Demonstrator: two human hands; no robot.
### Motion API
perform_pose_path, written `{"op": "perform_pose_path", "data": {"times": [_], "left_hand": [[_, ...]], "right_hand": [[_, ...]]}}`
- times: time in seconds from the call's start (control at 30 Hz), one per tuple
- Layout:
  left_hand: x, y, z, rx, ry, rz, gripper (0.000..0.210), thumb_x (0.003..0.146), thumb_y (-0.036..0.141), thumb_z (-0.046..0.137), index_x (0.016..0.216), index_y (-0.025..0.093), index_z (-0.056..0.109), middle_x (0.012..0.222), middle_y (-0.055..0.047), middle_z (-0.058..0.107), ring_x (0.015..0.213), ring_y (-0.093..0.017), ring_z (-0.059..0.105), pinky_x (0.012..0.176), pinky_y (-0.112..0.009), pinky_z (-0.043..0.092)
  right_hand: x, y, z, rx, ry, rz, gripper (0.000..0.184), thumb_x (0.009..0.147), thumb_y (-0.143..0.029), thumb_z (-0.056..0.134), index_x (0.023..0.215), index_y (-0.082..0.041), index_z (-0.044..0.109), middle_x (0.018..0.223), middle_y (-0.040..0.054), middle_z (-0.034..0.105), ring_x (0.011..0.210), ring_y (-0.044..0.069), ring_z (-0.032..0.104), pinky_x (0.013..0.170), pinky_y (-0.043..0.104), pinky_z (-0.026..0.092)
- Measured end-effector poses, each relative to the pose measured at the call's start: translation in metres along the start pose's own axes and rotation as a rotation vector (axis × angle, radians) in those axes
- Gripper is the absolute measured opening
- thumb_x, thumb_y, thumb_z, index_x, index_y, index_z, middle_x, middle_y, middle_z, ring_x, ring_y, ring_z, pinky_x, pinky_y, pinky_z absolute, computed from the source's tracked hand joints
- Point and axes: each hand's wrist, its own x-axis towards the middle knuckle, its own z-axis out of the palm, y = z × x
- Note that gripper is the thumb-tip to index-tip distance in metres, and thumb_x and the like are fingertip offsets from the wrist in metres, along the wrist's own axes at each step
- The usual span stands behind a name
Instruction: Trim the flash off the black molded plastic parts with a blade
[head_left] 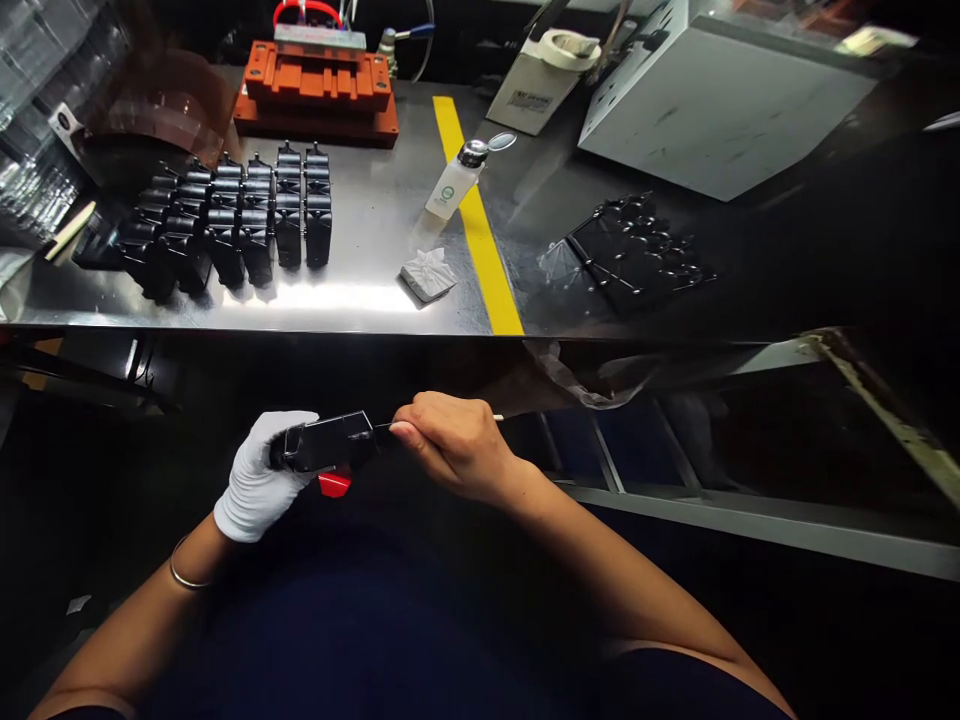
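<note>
My left hand (259, 475), in a white glove, is wrapped around a black plastic part (334, 440), a boxy glossy piece held in front of the bench edge. A small red piece (334, 485) shows just under that part; whether it is joined to it I cannot tell. My bare right hand (454, 440) is closed on a thin stick (498, 417). Its pale end sticks out behind the fist, and its thin dark front points at the right end of the black part. Whether the tip touches the part is unclear.
On the metal bench (367, 295) stand rows of black parts (232, 220), an orange fixture (319, 85), a white bottle (454, 180) with its lid up, and a folded white cloth (429, 275). Right of the yellow tape (480, 240) lie black sprues (637, 240) and a grey box (720, 95).
</note>
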Motion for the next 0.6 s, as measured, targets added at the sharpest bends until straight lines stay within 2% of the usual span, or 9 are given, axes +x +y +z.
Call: {"op": "perform_pose_path", "data": {"times": [0.17,0.43,0.6], "left_hand": [[-0.001,-0.006,-0.005,0.026,-0.017,0.142,0.041,0.072,0.016,0.073,0.11,0.026,0.061,0.107,-0.005,0.064,0.096,-0.022,0.063,0.086,-0.039,0.051],[0.001,-0.013,-0.01,0.054,-0.034,0.291,0.051,0.069,0.009,0.075,0.115,0.025,0.06,0.103,-0.006,0.064,0.093,-0.022,0.064,0.081,-0.037,0.052],[0.002,-0.012,-0.015,0.054,-0.049,0.309,0.054,0.067,0.008,0.076,0.115,0.026,0.06,0.103,-0.006,0.065,0.092,-0.022,0.064,0.082,-0.037,0.051]], "right_hand": [[-0.002,-0.002,0.0,0.011,-0.009,0.001,0.032,0.096,-0.025,0.043,0.068,-0.015,0.057,0.055,-0.0008,0.048,0.051,0.01,0.043,0.05,0.023,0.029],[0.001,0.0,0.003,0.04,-0.039,-0.015,0.035,0.097,-0.027,0.042,0.067,-0.016,0.056,0.055,-0.0015,0.049,0.051,0.009,0.043,0.051,0.023,0.029],[0.0,-0.001,0.006,0.022,-0.045,-0.015,0.037,0.098,-0.028,0.041,0.067,-0.015,0.057,0.055,-0.0009,0.05,0.051,0.009,0.044,0.051,0.023,0.029]]}}
